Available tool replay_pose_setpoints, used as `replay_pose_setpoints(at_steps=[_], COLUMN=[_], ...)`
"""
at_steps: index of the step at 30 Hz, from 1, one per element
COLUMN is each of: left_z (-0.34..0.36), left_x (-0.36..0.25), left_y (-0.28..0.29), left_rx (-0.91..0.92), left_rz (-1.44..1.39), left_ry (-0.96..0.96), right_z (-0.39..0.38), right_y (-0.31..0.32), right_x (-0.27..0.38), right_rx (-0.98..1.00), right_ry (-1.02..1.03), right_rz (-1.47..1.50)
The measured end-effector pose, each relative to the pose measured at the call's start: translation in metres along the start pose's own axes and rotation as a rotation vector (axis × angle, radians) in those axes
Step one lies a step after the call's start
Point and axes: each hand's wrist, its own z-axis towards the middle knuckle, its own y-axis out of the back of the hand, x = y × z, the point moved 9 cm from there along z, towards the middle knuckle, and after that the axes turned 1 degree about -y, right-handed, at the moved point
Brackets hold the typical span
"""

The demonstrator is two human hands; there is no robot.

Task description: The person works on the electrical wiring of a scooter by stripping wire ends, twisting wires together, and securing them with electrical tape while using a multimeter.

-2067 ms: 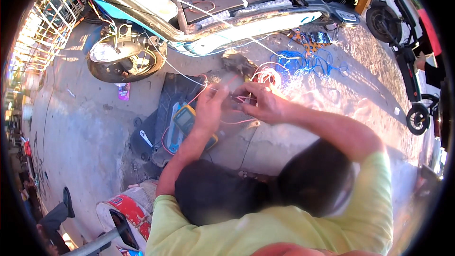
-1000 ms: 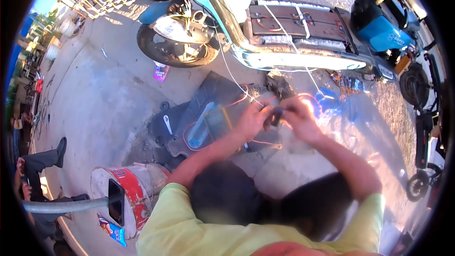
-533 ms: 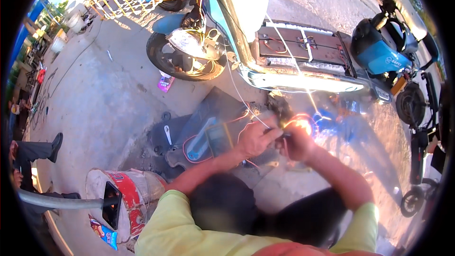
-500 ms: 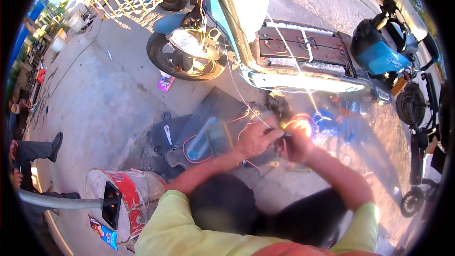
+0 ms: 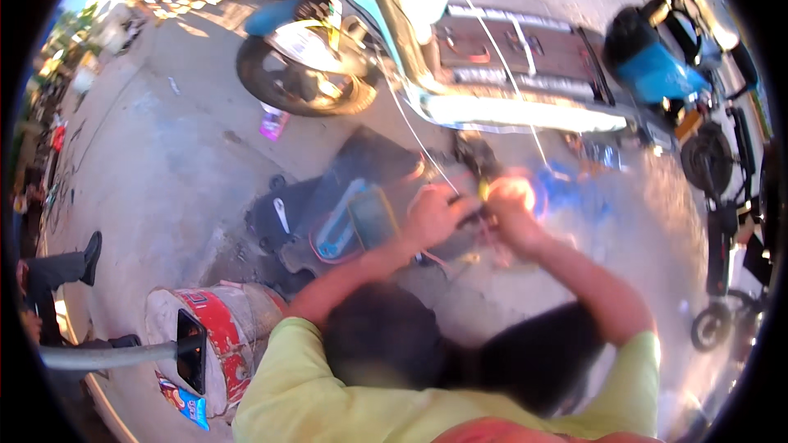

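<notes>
Foremost, the hands are held close together ahead of the knees [image 5: 386, 332]. The left hand [image 5: 435, 217] has its fingers closed at the lower end of a thin white wire [image 5: 425, 154]. A small dark piece [image 5: 470, 207], blurred, shows between the hands. The right hand [image 5: 517, 226] has bent fingers just beside it; its grip cannot be determined. Left of the left hand lies a yellow-edged meter [image 5: 374, 218] near a dark panel [image 5: 365, 156]. Beyond the hands, the wire rises toward the scooter's front wheel [image 5: 254, 78]; the battery pack [image 5: 501, 45] sits farther off.
</notes>
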Motion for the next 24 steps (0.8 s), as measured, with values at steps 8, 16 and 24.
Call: replay_pose_setpoints(at_steps=[8,16,24], left_z=[-0.010,-0.016,-0.016], left_x=[0.003,0.023,0.019], left_y=[0.003,-0.005,-0.009], left_rx=[-0.010,0.123,0.191], left_rz=[-0.338,-0.547,-0.352], left_ry=[0.103,0.126,0.106], right_z=[-0.004,-0.009,-0.008], right_y=[-0.011,-0.019,-0.031], right_x=[0.022,0.034,0.039], right_rx=[0.122,0.076,0.107], right_ry=[0.316,0.527,0.597], right_rz=[-0.335,-0.699,-0.831])
